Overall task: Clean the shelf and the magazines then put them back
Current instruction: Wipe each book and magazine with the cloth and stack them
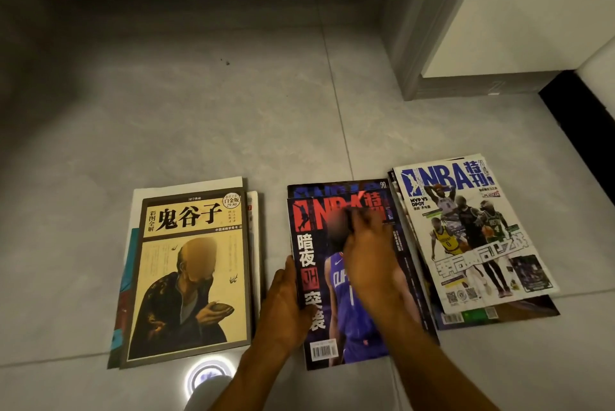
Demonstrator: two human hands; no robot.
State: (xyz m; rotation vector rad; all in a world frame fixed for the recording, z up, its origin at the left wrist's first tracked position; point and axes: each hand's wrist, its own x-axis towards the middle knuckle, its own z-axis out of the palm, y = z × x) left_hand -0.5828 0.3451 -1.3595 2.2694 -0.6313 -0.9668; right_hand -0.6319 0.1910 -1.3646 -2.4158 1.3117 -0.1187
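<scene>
Your left hand point(288, 297) grips the middle magazine's point(336, 317) edge; right hand point(367, 254) lies spread on its cover. Stacks flank it: yellow book point(189, 277) left, white magazine point(466, 234) right.

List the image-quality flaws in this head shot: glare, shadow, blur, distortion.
Head view: a bright ring of glare reflects off the floor tile at the bottom edge; the upper left falls into shadow; the right hand is motion-blurred over the middle magazine; the wide lens bends the door frame near the right edge.
</scene>
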